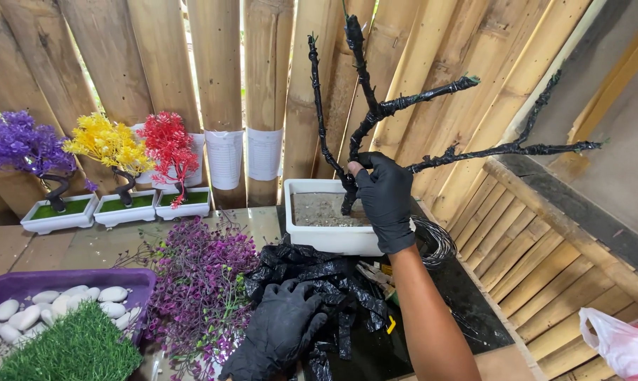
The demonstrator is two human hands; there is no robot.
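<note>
My right hand (384,197), in a black glove, grips the lower trunk of a bare artificial tree (375,113) wrapped in black tape. The tree stands in a white rectangular pot (326,240) filled with grey hardened fill. Its branches spread up and to the right. My left hand (280,331), also black-gloved, rests with fingers spread on a heap of black plastic strips (319,275) in front of the pot. Loose purple artificial foliage (202,282) lies just left of that hand.
Three small finished trees, purple (22,148), yellow (111,144) and red (169,148), stand in white pots at the back left. A purple tray (72,281) holds white pebbles and fake grass. A wire coil (435,240) lies behind my right forearm. A bamboo wall stands behind; a pink bag (619,342) sits low right.
</note>
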